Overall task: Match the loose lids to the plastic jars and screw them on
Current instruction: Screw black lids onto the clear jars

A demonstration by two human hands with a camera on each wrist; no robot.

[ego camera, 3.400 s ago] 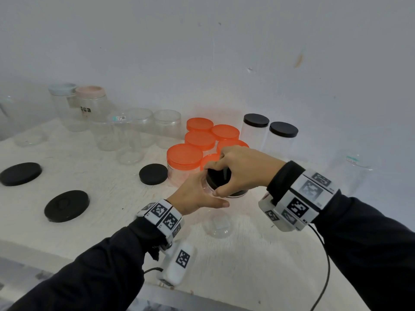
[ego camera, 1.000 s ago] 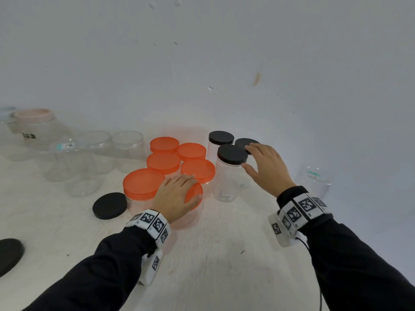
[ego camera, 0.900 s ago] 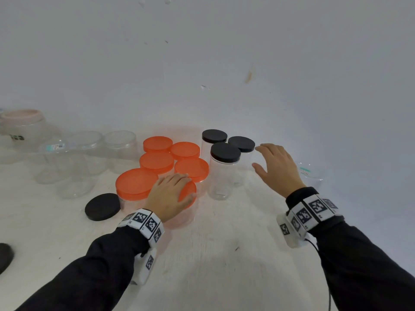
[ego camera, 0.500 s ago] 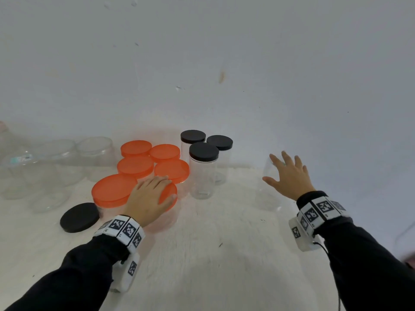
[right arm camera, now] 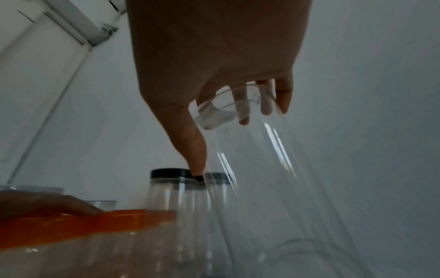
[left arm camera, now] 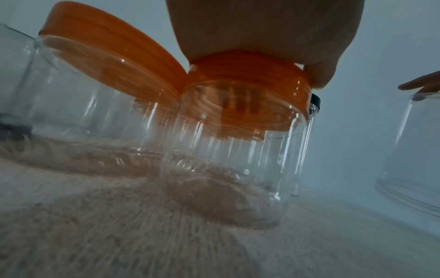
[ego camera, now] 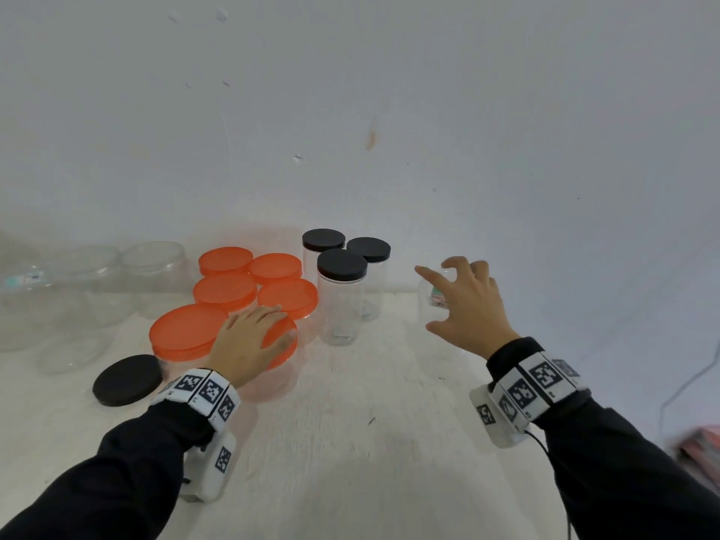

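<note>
We see the right hand (ego camera: 469, 305) over an unlidded clear jar (right arm camera: 273, 169) standing upright at far right on the bench (ego camera: 350, 442), fingers (right arm camera: 283, 97) spread around its rim, not yet clamped. Left hand (ego camera: 249, 341) rests flat on an orange lid (left arm camera: 250, 75), farther away.

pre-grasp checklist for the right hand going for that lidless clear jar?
1. Right hand empty, fingers spread: ok.
2. Lidless jar upright, mouth open: ok.
3. Fingers closed on its rim: not ok, fingertips only at the rim.
4. Left hand steady, flat on orange-lidded jar: ok.
5. Loose black lid free on table: ok.
6. Lid fits this jar: cannot tell.
</note>
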